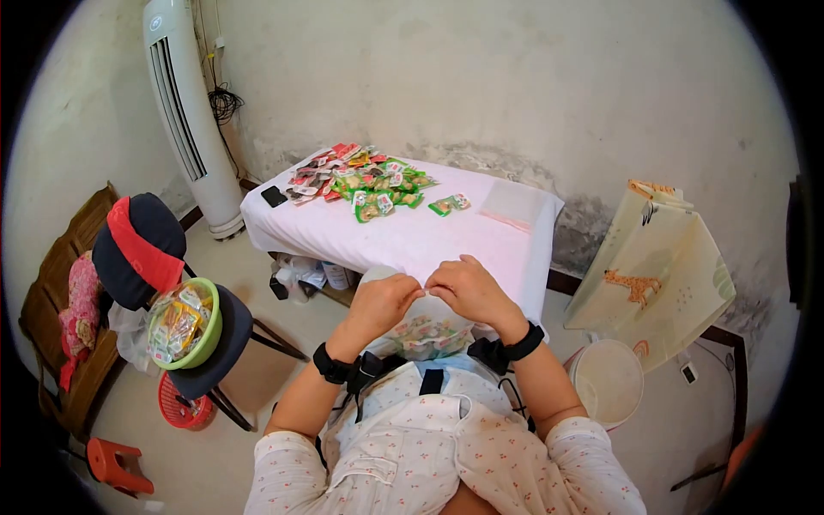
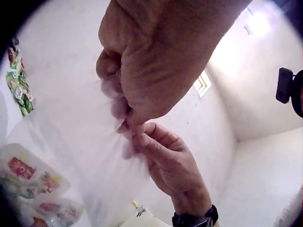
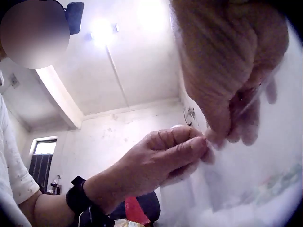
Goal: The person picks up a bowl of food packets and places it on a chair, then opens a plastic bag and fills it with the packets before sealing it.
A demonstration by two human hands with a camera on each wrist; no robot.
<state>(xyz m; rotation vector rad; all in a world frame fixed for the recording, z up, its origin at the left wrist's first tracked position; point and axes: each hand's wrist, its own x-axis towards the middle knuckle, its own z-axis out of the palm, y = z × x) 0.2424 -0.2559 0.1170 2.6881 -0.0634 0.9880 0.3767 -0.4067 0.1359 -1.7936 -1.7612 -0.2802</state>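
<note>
Both my hands are side by side in front of my body, at the top edge of a translucent plastic bag (image 1: 429, 333). My left hand (image 1: 384, 305) pinches that edge between thumb and curled fingers. Close beside it, my right hand (image 1: 469, 290) pinches the same edge, the fingertips of the two hands almost meeting. The bag hangs below, and small snack packets (image 2: 38, 182) with red and green print show through its film in the left wrist view.
Ahead stands a table with a white cloth (image 1: 369, 242). On it lie a heap of snack packets (image 1: 378, 176), a single green packet (image 1: 449, 204), flat clear bags (image 1: 512, 204) and a phone (image 1: 273, 196). A green basin (image 1: 215, 322) of packets sits on a chair at left; a bucket (image 1: 608, 382) stands at right.
</note>
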